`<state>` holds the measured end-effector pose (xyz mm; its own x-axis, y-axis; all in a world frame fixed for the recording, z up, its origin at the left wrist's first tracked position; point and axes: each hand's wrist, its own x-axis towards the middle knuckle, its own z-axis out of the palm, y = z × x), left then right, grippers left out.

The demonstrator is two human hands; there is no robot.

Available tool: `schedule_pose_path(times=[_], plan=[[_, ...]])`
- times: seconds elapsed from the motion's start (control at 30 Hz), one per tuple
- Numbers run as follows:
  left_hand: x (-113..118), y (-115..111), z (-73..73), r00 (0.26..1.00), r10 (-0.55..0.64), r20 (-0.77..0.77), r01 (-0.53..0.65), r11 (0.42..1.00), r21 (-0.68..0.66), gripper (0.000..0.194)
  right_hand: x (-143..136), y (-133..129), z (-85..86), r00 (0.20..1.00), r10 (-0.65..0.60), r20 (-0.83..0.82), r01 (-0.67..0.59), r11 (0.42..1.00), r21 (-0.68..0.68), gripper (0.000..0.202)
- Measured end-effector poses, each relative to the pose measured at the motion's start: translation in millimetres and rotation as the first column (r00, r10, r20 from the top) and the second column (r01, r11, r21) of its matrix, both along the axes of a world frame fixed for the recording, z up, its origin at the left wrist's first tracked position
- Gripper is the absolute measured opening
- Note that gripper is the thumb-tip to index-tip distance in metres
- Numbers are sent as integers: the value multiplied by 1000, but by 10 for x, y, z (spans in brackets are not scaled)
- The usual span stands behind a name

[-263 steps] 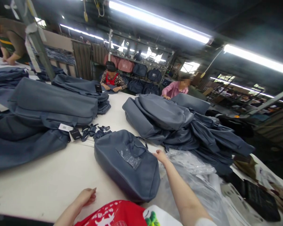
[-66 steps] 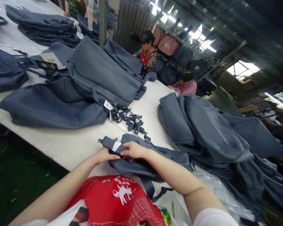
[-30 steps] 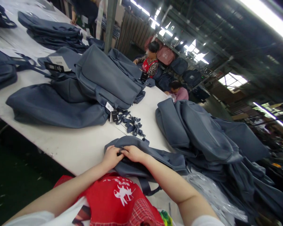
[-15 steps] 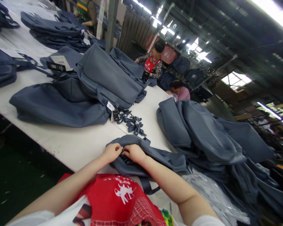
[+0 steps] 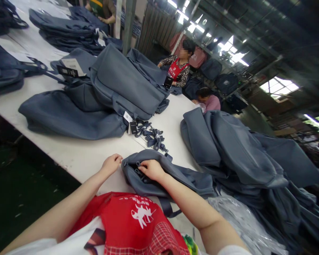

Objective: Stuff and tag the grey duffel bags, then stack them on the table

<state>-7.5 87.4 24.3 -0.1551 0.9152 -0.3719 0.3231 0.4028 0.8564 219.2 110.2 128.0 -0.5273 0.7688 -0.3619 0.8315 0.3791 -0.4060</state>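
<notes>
A dark blue-grey bag (image 5: pixel 180 177) lies in front of me at the table's near edge, its zipped opening parted. My left hand (image 5: pixel 112 164) is closed in a pinch at the bag's left end, by the zipper; what its fingertips grip is too small to make out. Over the opening, my right hand (image 5: pixel 152 170) pinches near a dark zipper pull, with fingers bent together. Beyond the bag lies a small heap of dark straps with clips (image 5: pixel 155 139).
Blue-grey bags (image 5: pixel 127 85) are piled at the left, with more bags (image 5: pixel 228 145) heaped at the right. Clear plastic wrapping (image 5: pixel 236 216) lies at the lower right. Across the white table (image 5: pixel 95 156), a person in a red apron (image 5: pixel 177 69) and others are at work.
My left hand has moved left, away from my right hand, to the end of the bag. The bag's opening shows more. My right hand has stayed nearly in place.
</notes>
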Motion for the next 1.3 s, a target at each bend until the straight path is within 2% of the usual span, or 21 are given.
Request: schedule_pose_path(times=[0.17,0.3,0.4,0.53,0.67,0.83,1.0,1.1,1.17,1.23,1.3], plan=[[137,-172,-133,993,27,116,-14,994,-106,33,-113,-24,69,990,120,71,-126,987,101,26],[200,-220,-168,975,99,199,-63,982,-179,56,-230,-26,104,976,177,123,-193,972,131,29],[179,-213,-179,971,103,217,-65,982,-175,58,-362,-11,99,966,191,172,-216,965,146,32],[185,-228,-141,989,94,115,-87,994,-62,35,-554,26,45,949,185,254,-231,958,169,34],[230,-275,-50,999,30,-34,-28,998,61,18,-683,53,-17,925,217,311,-278,946,165,32],[264,-308,26,985,-22,-172,43,992,116,15,-751,62,-97,901,255,351,-314,941,123,27],[264,-326,-1,970,-76,-231,105,988,115,18,-743,52,-132,880,307,363,-344,938,40,28],[188,-315,56,959,-102,-266,144,979,143,19,-619,-31,27,882,278,381,-303,953,7,28],[124,-283,175,947,-92,-309,173,953,248,21,-455,-129,227,885,215,414,-242,970,13,26],[100,-230,342,923,-107,-369,263,877,403,22,-237,-229,451,880,115,460,-157,986,54,26],[154,-157,505,877,-205,-436,426,751,505,23,-1,-288,623,868,-32,496,-54,986,157,27]])
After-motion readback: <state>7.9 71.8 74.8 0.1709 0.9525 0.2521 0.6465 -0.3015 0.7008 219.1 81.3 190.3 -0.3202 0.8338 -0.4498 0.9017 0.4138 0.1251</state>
